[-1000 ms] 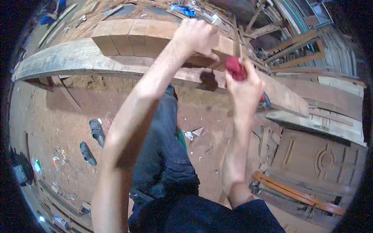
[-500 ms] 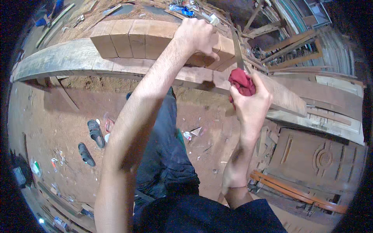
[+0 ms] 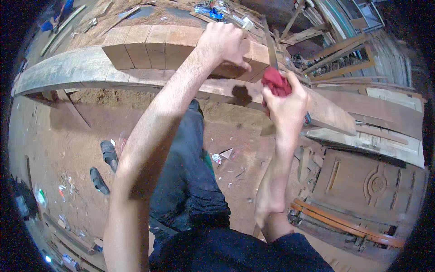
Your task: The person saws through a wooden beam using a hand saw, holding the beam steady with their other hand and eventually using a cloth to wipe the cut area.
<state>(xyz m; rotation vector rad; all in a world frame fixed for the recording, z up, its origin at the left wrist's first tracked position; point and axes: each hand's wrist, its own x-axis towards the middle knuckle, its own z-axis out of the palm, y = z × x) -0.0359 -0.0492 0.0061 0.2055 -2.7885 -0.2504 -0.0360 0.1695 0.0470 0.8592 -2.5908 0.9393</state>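
My left hand (image 3: 224,41) is closed over a row of squared wooden blocks (image 3: 156,45), its fingers bent around the top near the right end. The blocks lie side by side on a long, thick wooden beam (image 3: 63,65). Bunched red cloth (image 3: 275,82) sits in my right hand (image 3: 290,104), fingers wrapped around it. A long, narrow metal saw blade (image 3: 271,47) runs away from the cloth, close by the right end block. The cloth covers where the handle would be, and the blade's teeth cannot be made out.
A carved wooden door panel (image 3: 369,183) lies at the right, above an orange-brown rail (image 3: 344,222). Stacked planks and frames (image 3: 344,59) fill the far right. Dark sandals (image 3: 99,180) and litter lie on the dusty floor. Blue plastic (image 3: 215,14) shows beyond the blocks.
My right hand, with the red cloth and blade, has moved away from me and slightly left. My left hand stays on the blocks; the whole view has shifted slightly.
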